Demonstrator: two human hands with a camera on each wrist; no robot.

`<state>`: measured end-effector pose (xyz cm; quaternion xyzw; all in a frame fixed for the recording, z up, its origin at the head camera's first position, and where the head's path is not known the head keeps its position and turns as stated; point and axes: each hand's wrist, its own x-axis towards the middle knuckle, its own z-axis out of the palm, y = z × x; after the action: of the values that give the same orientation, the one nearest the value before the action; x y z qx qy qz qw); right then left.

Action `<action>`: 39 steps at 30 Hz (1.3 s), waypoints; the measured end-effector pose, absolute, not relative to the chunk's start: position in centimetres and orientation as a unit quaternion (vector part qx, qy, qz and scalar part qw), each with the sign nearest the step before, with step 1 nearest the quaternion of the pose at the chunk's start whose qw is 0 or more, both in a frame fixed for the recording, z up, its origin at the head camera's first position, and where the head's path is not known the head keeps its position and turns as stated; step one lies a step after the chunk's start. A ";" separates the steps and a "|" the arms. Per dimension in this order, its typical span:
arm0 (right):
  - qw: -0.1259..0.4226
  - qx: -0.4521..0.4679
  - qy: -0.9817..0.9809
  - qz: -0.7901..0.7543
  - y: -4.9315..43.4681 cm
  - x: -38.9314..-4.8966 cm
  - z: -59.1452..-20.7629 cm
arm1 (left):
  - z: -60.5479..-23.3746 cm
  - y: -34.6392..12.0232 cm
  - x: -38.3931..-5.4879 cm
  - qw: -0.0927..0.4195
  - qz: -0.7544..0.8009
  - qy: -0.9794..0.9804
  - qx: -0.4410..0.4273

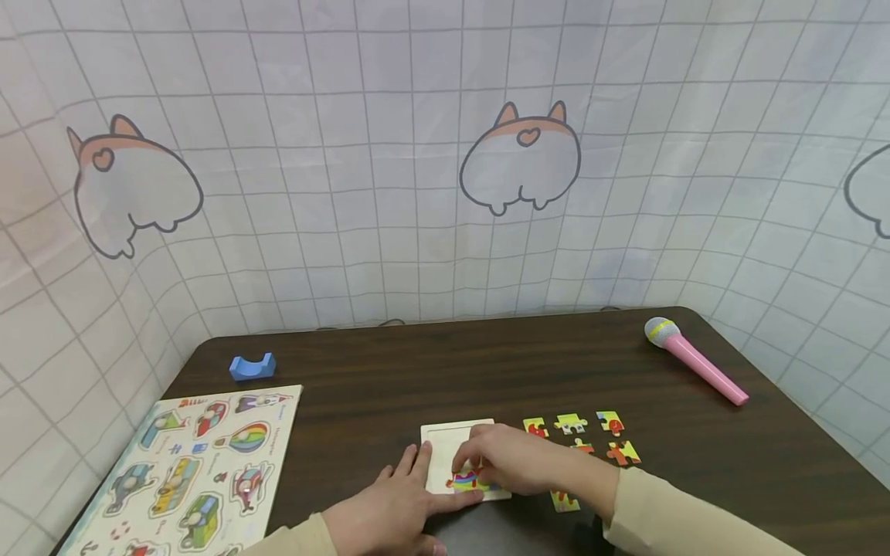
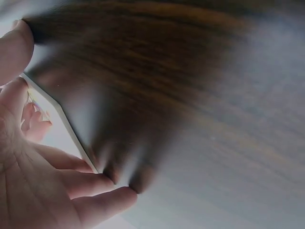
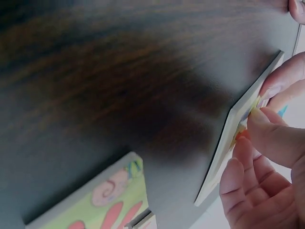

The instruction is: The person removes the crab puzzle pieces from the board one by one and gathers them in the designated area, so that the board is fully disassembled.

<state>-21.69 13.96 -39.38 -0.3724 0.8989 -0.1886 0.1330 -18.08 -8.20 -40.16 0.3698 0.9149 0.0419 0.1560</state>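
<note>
A small white puzzle board [image 1: 439, 455] lies on the table, with colourful jigsaw pieces [image 1: 464, 483] along its lower part. My left hand [image 1: 389, 506] rests at the board's left side, fingers extended; its thumb lies along the near edge. Over the board, my right hand [image 1: 514, 461] pinches a jigsaw piece between thumb and fingers, low against the board. In the right wrist view only a yellow and orange bit of that piece [image 3: 240, 129] shows; the fingers hide the rest. To the right lie several loose jigsaw pieces [image 1: 570, 423], partly behind the right forearm.
A large picture puzzle board [image 1: 267, 471] with vehicle shapes covers the table's left side. Behind it stands a blue cradle-shaped block [image 1: 253, 368]. A pink toy microphone [image 1: 702, 371] lies at the far right. A white gridded curtain [image 1: 389, 193] hangs around the dark table [image 1: 389, 378].
</note>
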 end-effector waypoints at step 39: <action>0.192 -0.299 0.852 -0.385 15.4 -22.2 -38.4 | -40.6 -7.6 -18.1 0.141 0.015 0.920 0.365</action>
<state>-22.18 15.43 -38.41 -0.2986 0.8522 -0.3846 0.1917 -18.11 -7.57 -40.64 0.3648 0.9202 0.0155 0.1412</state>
